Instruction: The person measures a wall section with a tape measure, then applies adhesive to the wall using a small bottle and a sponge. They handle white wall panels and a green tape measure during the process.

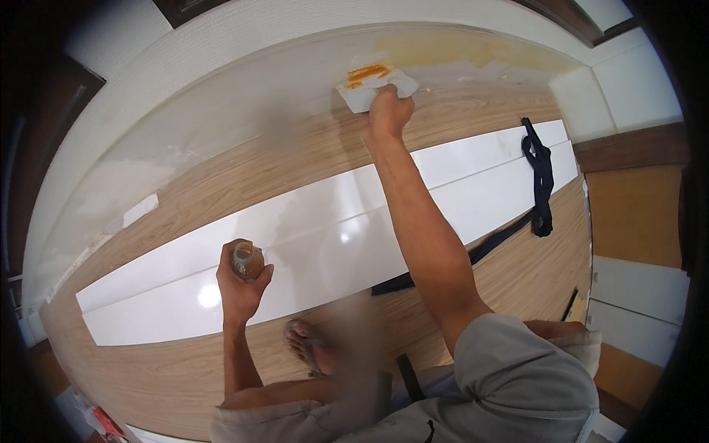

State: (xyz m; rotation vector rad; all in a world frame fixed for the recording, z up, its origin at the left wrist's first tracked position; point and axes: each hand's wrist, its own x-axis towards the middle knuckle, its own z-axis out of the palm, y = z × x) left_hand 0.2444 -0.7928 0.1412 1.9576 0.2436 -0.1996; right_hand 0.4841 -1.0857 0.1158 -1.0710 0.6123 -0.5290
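Note:
My left hand [242, 292] is wrapped round a small clear bottle [247, 262] with amber-brown stuff inside, held above the white panels [317, 221]. Out in front, my right hand [391, 109] is closed on a thin whitish flat spreader [360, 94]. Streaks of thick amber glue-like paste [367, 72] lie on the spreader's face. It is raised at the pale wall [258, 111]; whether its edge touches the wall I cannot tell. Right of the spreader, a yellowish smear [458, 52] of similar colour covers part of that wall.
I am on a wood-grain surface [502, 266] with the long white panels lying across it. A dark cloth strap [541, 177] drapes over their right end. My bare foot [303, 341] is close to their near edge. White scraps [140, 210] sit along the wall's base at left.

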